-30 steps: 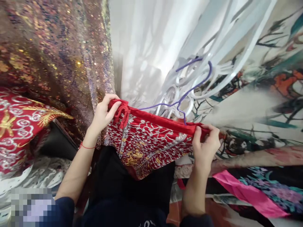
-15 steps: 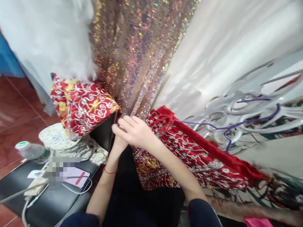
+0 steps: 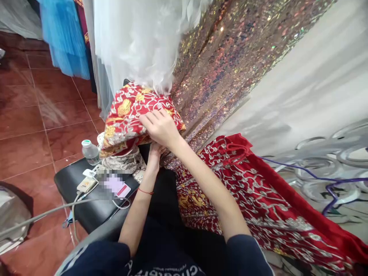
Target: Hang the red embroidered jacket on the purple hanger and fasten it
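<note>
A folded red cloth (image 3: 126, 113) with silver and gold embroidery lies over a pale, small-patterned fabric bundle (image 3: 126, 163) on a black seat. My right hand (image 3: 161, 125) is on its near right side, fingers curled onto the cloth. Just below, my left hand (image 3: 156, 149) is at the cloth's lower edge; the cloth and my right hand partly hide its fingers. To my right is a red embroidered garment (image 3: 244, 191) with a plain red band and a tied red cord at its top corner.
The black seat (image 3: 83, 207) bears a bottle (image 3: 90, 153), a power bank (image 3: 87, 184) with cables, and a phone (image 3: 123, 189). White feathery fabric (image 3: 138, 42) and sequined fabric (image 3: 224, 73) hang ahead. A purple hanger (image 3: 310, 174) and white rings (image 3: 322, 165) are at right.
My view has swung left. My right hand has moved from above my left hand onto the folded red cloth, whose near edge now shows more of its lower layer.
</note>
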### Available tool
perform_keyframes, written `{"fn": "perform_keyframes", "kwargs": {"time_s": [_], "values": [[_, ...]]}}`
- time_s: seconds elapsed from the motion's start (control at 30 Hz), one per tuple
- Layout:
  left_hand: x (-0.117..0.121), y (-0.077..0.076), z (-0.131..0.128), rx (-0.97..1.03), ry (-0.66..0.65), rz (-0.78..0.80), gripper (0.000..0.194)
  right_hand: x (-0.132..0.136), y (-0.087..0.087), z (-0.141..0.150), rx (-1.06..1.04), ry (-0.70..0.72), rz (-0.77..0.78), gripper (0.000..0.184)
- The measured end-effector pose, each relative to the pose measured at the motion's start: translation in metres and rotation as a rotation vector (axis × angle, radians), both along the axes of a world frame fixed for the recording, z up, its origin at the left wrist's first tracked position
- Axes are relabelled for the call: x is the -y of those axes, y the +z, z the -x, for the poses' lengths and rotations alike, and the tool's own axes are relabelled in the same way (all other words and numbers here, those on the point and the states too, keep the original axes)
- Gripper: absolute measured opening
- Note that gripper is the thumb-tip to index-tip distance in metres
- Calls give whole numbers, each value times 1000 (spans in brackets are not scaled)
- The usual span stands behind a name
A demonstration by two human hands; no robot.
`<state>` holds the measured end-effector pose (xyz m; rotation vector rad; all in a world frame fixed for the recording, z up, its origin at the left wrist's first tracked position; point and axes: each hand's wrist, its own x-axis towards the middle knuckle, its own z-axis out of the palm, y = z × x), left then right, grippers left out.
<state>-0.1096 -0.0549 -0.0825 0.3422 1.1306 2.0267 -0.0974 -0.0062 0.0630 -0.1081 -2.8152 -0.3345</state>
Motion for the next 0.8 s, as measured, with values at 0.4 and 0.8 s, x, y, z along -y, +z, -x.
{"fn": "perform_keyframes", "kwargs": {"time_s": [0.4,0.8], "values": [[-10,97,6,-565,393,-52,24,-35,70,-98,-432,-495,164,39],[-10,172,-6,-953,276,-192,36,-112,77,-129,-417,-559,1290,59]]}}
